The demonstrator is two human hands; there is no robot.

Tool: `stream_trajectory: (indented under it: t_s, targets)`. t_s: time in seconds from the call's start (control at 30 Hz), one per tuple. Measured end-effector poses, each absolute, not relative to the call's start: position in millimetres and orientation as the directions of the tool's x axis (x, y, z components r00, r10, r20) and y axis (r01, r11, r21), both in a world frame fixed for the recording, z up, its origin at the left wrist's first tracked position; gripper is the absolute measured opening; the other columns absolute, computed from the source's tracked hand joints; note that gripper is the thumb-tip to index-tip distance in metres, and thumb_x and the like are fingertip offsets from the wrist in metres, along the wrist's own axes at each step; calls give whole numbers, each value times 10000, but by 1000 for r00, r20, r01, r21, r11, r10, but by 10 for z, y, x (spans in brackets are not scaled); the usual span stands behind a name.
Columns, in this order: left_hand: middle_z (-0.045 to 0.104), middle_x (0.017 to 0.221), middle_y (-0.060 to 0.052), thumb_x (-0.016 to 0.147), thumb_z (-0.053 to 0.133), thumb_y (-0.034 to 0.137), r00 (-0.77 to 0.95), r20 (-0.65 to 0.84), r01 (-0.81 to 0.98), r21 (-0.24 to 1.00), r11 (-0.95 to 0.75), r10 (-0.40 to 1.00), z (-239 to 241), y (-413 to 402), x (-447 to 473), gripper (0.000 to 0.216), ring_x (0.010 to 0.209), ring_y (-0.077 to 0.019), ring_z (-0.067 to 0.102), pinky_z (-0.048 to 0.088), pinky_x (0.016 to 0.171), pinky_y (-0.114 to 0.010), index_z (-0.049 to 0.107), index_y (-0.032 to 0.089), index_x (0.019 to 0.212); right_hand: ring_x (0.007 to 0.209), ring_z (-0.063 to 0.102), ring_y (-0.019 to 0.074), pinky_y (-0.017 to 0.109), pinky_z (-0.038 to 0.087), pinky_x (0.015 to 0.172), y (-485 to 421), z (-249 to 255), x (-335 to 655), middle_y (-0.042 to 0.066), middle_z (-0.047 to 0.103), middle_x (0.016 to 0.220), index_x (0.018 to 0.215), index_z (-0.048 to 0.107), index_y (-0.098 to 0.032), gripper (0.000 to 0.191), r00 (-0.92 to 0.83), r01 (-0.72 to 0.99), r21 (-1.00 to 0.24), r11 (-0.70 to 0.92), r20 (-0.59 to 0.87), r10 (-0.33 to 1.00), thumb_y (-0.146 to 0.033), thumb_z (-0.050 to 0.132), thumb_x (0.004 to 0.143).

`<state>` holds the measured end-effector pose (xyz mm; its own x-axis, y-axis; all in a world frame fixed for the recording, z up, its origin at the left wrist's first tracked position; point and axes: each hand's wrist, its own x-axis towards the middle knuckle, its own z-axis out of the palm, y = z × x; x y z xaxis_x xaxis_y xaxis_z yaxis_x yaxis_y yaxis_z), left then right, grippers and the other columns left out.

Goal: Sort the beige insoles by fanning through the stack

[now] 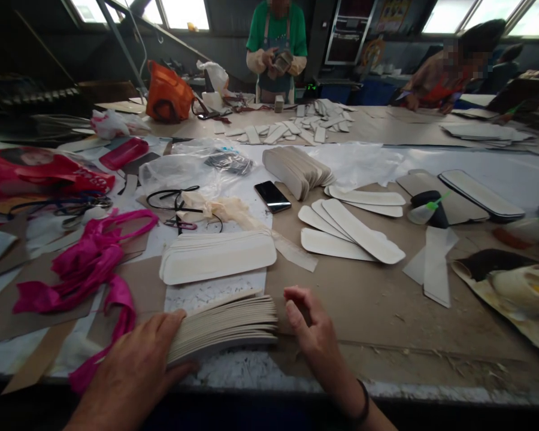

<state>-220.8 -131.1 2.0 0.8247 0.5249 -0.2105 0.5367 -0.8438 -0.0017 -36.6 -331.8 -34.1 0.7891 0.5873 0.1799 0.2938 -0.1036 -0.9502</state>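
a: hands first. landmark: the phone (272, 197).

b: your left hand (135, 359) grips the left end of a stack of pale strips (224, 326), on your side of the phone. your right hand (317, 338) is open, fingers curved, nothing seen in it, just off the stack's right end and apart from it.

a: how far along?

b: partway, i'd judge. the strips you hold are gathered, but their edges are fanned at the right end, so not yet squared.

a: anything that looks done?

b: a white stack (218, 257) lies between your held strips and the phone, off to its left, overlapped in a neat row. a thick grey stack (296, 170) sits just beyond the phone. both read as gathered.

a: left over?

b: loose strips (359, 230), fanned out right of the phone, ungathered. can't tell whether they belong with yours.
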Motion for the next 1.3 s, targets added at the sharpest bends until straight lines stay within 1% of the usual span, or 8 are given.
stream_trajectory:
  t_s: [0.1,0.2,0.37,0.53,0.7,0.87,1.03,1.3]
  targets:
    - [636,1049,-132,756,570,473,851,-167,508,21,-861,498,-63,-1282,-2293,482,913,-296,607,480,816,-438,573,160,1122,829,612,160,246,496,752,-3562,-339,-472,43,631,863,946,599,-201,117,758,454,-882,-125,308,575,-225,490,910]
    - [642,1004,-130,776,537,531,875,-63,481,-8,-877,481,-169,-1256,-2388,481,848,-296,614,480,763,-437,576,158,1078,870,611,153,244,499,777,-3636,-358,-632,47,628,920,1041,583,-220,208,699,547,-831,-97,390,599,-114,489,888]
    - [648,953,-93,802,454,648,918,49,395,-45,-918,393,-300,-1208,-2497,551,777,-267,626,461,713,-393,545,180,1078,902,602,161,266,509,802,-3540,-420,-752,65,615,961,1112,558,-219,292,679,577,-814,-67,432,593,-64,495,872]
    - [623,915,-88,855,306,655,921,145,380,-121,-917,362,-295,-1264,-2498,571,758,-248,608,440,715,-381,523,169,1061,902,601,175,287,522,791,-3510,-433,-747,80,610,953,1111,558,-185,290,662,614,-788,-35,490,568,-52,500,860]
    - [622,913,-89,883,335,591,926,140,371,-161,-915,351,-276,-1330,-2503,511,752,-249,602,439,711,-383,516,158,1085,929,586,160,263,506,817,-3523,-427,-766,85,591,978,1127,547,-156,310,646,625,-780,-13,508,569,-28,492,850]
    - [622,934,-113,889,342,565,933,140,355,-209,-911,331,-288,-1311,-2508,503,760,-267,598,445,709,-398,513,140,1098,990,575,177,282,502,867,-3512,-457,-799,107,572,1039,1189,519,-139,353,647,630,-775,-46,492,583,-45,482,851]
    - [601,911,-108,908,327,523,937,176,338,-244,-909,302,-291,-1327,-2503,467,746,-252,589,442,687,-376,492,135,1108,926,589,167,273,513,828,-3508,-459,-816,103,550,1028,1158,514,-143,318,655,620,-782,-59,475,588,-72,497,849]
    - [575,928,-91,919,334,484,938,125,345,-225,-911,324,-260,-1350,-2510,406,750,-222,570,442,720,-368,457,153,1120,993,554,182,288,498,827,-3540,-521,-901,98,525,1078,1152,504,-176,331,686,560,-828,-41,435,584,-71,506,839]
